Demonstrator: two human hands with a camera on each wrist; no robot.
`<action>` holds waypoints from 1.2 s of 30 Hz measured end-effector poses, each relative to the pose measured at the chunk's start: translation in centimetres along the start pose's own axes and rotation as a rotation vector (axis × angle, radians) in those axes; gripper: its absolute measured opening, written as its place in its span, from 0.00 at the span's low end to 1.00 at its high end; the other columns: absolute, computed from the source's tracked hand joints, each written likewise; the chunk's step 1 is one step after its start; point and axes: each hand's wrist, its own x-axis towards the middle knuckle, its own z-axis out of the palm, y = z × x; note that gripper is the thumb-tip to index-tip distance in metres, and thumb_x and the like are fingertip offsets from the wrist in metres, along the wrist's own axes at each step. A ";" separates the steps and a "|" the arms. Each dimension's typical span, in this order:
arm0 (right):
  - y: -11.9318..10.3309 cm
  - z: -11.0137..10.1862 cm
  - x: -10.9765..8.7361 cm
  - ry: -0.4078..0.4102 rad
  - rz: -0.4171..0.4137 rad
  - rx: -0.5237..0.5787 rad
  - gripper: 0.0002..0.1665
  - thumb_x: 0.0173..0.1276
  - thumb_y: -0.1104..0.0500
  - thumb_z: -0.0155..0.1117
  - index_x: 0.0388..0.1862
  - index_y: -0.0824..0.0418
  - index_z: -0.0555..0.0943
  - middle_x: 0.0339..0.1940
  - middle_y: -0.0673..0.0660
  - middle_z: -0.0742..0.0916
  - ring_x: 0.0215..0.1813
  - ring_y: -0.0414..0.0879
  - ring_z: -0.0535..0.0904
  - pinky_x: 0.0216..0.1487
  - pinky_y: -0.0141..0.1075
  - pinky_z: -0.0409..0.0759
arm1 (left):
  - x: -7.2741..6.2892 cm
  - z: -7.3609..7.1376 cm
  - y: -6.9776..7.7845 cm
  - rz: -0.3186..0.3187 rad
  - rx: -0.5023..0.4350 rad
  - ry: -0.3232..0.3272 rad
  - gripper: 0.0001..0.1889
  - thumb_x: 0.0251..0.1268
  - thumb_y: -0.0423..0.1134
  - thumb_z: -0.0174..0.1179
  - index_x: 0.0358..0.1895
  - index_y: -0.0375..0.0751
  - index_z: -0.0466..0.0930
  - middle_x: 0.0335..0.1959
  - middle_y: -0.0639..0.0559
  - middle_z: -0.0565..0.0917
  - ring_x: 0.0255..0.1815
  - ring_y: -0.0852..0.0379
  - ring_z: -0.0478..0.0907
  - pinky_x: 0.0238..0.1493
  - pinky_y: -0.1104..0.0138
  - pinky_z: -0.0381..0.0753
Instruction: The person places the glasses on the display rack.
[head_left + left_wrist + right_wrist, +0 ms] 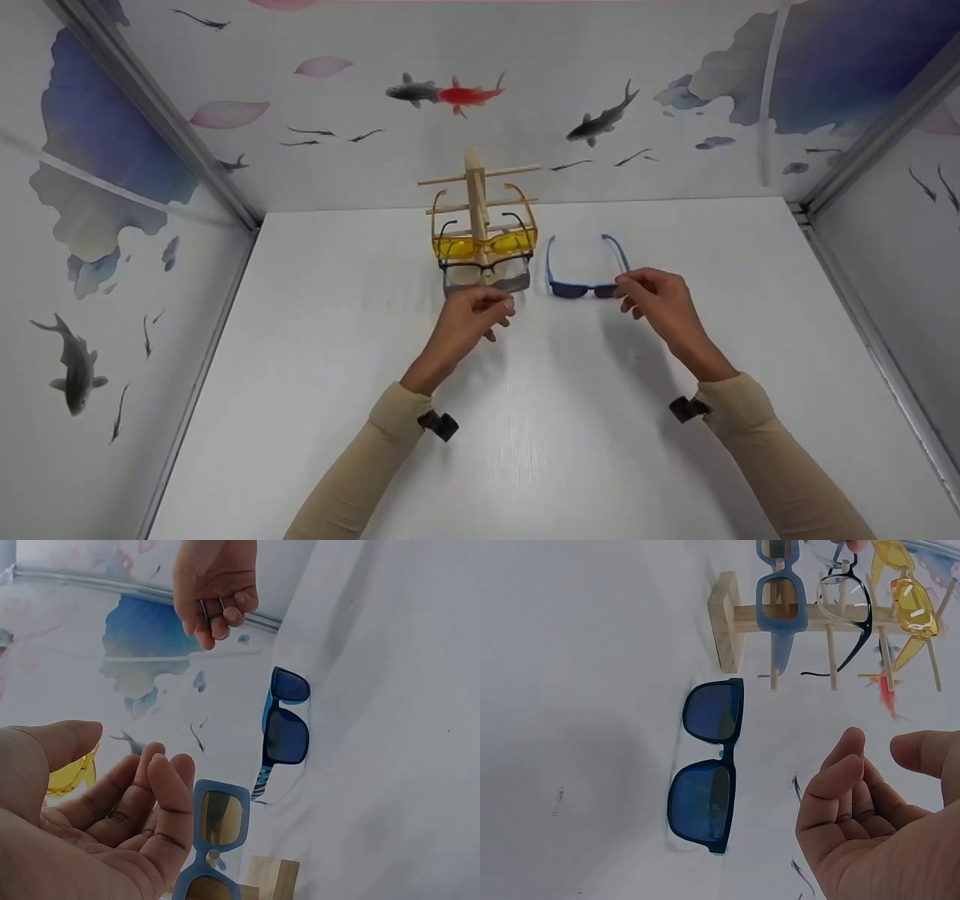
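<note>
My left hand [472, 319] is in front of a wooden glasses rack [476, 196], its fingers loosely bent with nothing between them. Three pairs sit on the rack: yellow glasses [513, 241] highest, black-framed clear glasses [868, 615] below, and grey-blue thick-framed sunglasses [201, 814] lowest, partly behind that hand in the head view. To the right of the rack, dark-lensed sunglasses [701, 799] with blue temples stand on the table, temples unfolded towards the back. Beside their right lens is my right hand [660, 304], its fingers relaxed; the right wrist view shows it apart from them, holding nothing.
The white table [525, 465] meets a back wall [517, 45] printed with fish and petals. Side panels rise at left [97, 247] and right [900, 225]. Upper bars [442, 181] of the rack stick out sideways. Small black cameras sit at both wrists.
</note>
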 end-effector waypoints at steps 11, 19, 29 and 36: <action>1.5 -0.8 0.3 0.032 0.063 -0.025 0.26 0.86 0.50 0.65 0.61 0.73 0.85 0.41 0.52 0.92 0.40 0.45 0.87 0.44 0.34 0.88 | 0.7 2.6 -1.4 0.033 0.007 -0.042 0.14 0.82 0.42 0.66 0.58 0.37 0.89 0.49 0.41 0.90 0.44 0.53 0.87 0.37 0.67 0.86; 2.5 -1.0 0.3 0.048 0.106 -0.057 0.27 0.86 0.49 0.63 0.63 0.73 0.84 0.47 0.62 0.92 0.40 0.44 0.87 0.45 0.35 0.89 | 1.5 4.1 -2.3 -0.011 -0.020 -0.052 0.13 0.82 0.42 0.66 0.59 0.39 0.89 0.51 0.39 0.90 0.47 0.46 0.88 0.38 0.67 0.86; 4.0 -1.3 0.0 0.051 0.150 -0.092 0.29 0.87 0.46 0.63 0.63 0.72 0.85 0.53 0.71 0.90 0.41 0.45 0.87 0.47 0.35 0.89 | 2.2 5.4 -3.2 -0.030 -0.040 -0.048 0.17 0.82 0.41 0.66 0.62 0.32 0.87 0.47 0.50 0.90 0.43 0.55 0.87 0.37 0.67 0.86; 5.1 -1.5 -0.1 0.057 0.167 -0.062 0.30 0.86 0.46 0.63 0.64 0.73 0.83 0.53 0.71 0.89 0.41 0.44 0.87 0.47 0.35 0.88 | 2.9 6.1 -4.3 -0.056 -0.030 -0.026 0.19 0.81 0.44 0.67 0.62 0.34 0.88 0.47 0.50 0.90 0.43 0.55 0.87 0.36 0.67 0.85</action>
